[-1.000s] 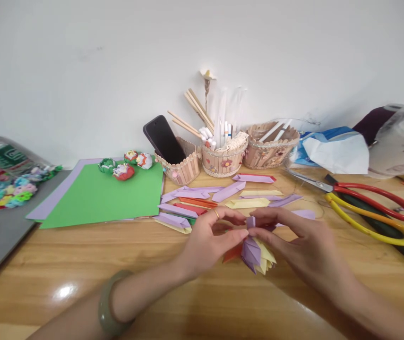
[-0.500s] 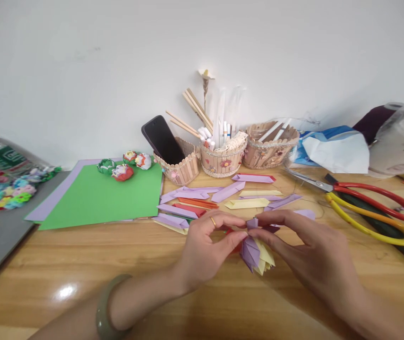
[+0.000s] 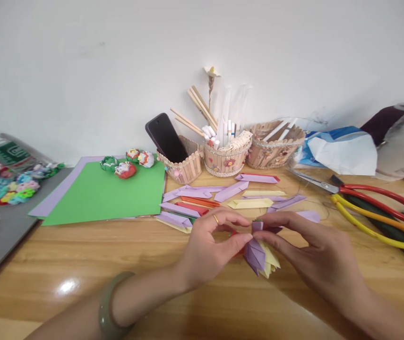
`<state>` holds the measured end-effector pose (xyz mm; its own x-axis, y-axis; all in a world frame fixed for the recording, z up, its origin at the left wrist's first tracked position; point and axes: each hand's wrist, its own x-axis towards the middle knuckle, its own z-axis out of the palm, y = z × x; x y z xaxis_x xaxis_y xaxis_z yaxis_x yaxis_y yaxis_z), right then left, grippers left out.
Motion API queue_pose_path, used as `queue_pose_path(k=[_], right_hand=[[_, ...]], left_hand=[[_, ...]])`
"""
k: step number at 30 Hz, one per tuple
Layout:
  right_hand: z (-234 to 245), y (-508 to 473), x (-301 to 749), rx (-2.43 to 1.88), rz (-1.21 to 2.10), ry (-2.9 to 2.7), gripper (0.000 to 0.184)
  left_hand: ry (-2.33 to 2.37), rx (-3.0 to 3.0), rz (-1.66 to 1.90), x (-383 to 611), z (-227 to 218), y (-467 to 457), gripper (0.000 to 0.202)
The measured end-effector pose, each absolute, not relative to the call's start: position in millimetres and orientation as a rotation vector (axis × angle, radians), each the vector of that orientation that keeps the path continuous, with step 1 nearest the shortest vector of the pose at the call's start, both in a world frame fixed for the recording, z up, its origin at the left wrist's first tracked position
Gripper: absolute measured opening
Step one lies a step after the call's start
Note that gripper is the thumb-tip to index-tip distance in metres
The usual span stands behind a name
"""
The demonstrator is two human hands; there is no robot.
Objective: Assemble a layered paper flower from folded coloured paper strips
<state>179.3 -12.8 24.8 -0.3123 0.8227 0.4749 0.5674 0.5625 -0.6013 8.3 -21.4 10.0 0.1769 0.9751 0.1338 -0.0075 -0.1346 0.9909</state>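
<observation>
Both of my hands pinch a small folded paper flower of purple, yellow and red pieces just above the wooden table. My left hand, with a ring and a green bangle on the wrist, grips its left side between thumb and fingers. My right hand holds the top and right side, fingers closed on a purple flap. Several folded paper strips in purple, red and yellow lie just beyond my hands.
Green paper sheet with small paper balls lies at the left. Three stick-built baskets hold a phone, sticks and pens. Red and yellow scissors lie at the right, near a blue-white bag.
My hands and the paper flower have stayed in nearly the same place; the fingers shifted slightly on the purple flap. The view moved a little.
</observation>
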Motion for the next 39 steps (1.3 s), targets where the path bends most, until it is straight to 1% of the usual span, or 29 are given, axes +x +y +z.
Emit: queue_pose_path(k=[7,12,20,27,32,35,39], right_hand=[[21.1,-13.2,182.7,-1.072,0.323,-2.044,0.01],[20.3,-13.9,183.1,-1.067,0.253,-2.071,0.009],[25.2,-16.1,177.5,-1.081,0.237,-2.053,0.007],[30.1,-19.4,173.4,-1.063,0.441,-2.042,0.002],[34.5,-21.2,170.9,-1.055,0.624,-2.004,0.007],[36.9,-21.3,169.4,-1.09,0.759,-1.958,0.003],[37.7,-21.2,169.9,-1.15,0.877,-1.927,0.004]], left_hand=[[1.0,1.44,1.199,8.7,13.9,-22.8,0.005],[0.961,1.548,1.213,8.8,13.5,-23.8,0.002],[0.957,1.403,1.101,9.0,12.2,-25.0,0.012],[0.883,1.391,1.109,7.3,11.9,-24.3,0.009],[0.873,1.341,1.106,5.4,10.5,-23.6,0.007],[0.881,1.34,1.114,5.6,9.5,-22.5,0.009],[0.901,1.327,1.086,6.7,10.6,-22.4,0.01]])
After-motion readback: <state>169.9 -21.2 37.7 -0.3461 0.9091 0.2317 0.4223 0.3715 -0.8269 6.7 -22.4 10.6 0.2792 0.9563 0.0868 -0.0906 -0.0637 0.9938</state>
